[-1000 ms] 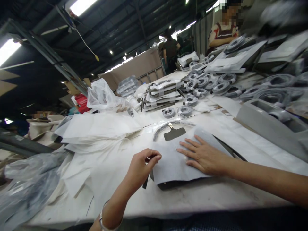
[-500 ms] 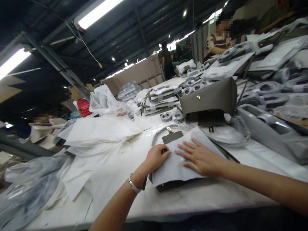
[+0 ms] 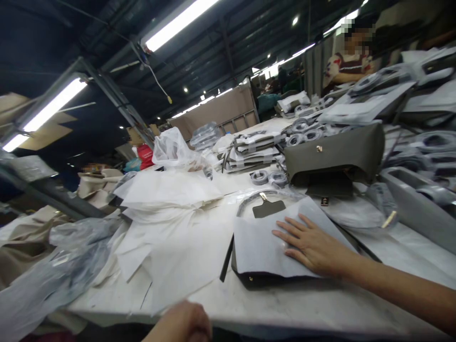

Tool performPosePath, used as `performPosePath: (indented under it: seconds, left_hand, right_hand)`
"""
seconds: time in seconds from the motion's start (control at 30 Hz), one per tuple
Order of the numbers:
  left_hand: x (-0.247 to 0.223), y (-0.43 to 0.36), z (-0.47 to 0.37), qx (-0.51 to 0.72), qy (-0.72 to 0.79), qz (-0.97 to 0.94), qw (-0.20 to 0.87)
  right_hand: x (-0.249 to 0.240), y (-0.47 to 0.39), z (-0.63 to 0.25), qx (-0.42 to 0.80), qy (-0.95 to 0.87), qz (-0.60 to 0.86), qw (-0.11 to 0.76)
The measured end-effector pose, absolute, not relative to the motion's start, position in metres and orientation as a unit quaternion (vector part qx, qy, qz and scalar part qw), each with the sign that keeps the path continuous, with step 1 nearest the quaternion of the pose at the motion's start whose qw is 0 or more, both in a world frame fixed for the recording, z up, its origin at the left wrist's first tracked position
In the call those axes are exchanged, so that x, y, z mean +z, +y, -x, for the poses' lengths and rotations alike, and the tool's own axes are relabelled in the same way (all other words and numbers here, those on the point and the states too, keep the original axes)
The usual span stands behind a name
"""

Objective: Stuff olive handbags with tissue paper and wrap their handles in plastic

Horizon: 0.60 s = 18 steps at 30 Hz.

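My right hand (image 3: 311,244) lies flat with its fingers spread on a sheet of white tissue paper (image 3: 256,244). Under the paper is a dark olive handbag (image 3: 245,278), lying on the table; its lower edge and a small metal stud show. A dark flap tab with a gold clasp (image 3: 263,197) sticks out past the paper's far edge, beside a wrapped, looped handle (image 3: 245,204). My left hand (image 3: 187,323) is low at the table's front edge, away from the bag, blurred and partly cut off. Its fingers look curled, but what they hold, if anything, cannot be made out.
Loose white sheets (image 3: 171,194) are stacked left of the bag. Another olive bag (image 3: 335,152) stands behind on the right, near a grey plastic tray (image 3: 420,204). Wrapped strap coils (image 3: 277,179) and bag stacks cover the far table. A person (image 3: 351,64) stands at the back right.
My left hand has left the paper's left edge and moved down toward the table's front edge. My right hand stays flat on the paper. The view has shifted to the left.
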<state>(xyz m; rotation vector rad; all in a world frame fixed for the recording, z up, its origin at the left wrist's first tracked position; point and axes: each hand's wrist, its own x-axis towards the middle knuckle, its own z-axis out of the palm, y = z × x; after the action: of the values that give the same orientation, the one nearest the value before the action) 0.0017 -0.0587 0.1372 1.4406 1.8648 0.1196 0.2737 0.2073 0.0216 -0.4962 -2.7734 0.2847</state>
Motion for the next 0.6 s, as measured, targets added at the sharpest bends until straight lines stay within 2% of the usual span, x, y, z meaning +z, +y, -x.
performPosePath:
  seconds: [0.13,0.2,0.3,0.43,0.6]
  left_hand:
    - [0.157,-0.027,-0.006,0.129,0.783,-0.550,0.260]
    - [0.168,0.004,-0.016,0.183,0.723,-0.644,0.171]
    - [0.173,0.069,-0.041,0.235,0.599,-0.757,0.113]
    - [0.160,0.182,-0.085,0.222,0.509,-0.831,0.024]
    - [0.127,0.308,-0.144,0.209,0.505,-0.837,-0.026]
  right_hand:
    - [0.019,0.209,-0.273,0.099,-0.967,0.175,0.157]
    - [0.022,0.207,-0.273,0.103,-0.967,0.171,0.158]
    - [0.028,0.203,-0.274,0.107,-0.965,0.173,0.164]
    - [0.039,0.199,-0.276,0.131,-0.961,0.187,0.154]
    - [0.052,0.196,-0.278,0.167,-0.959,0.199,0.115]
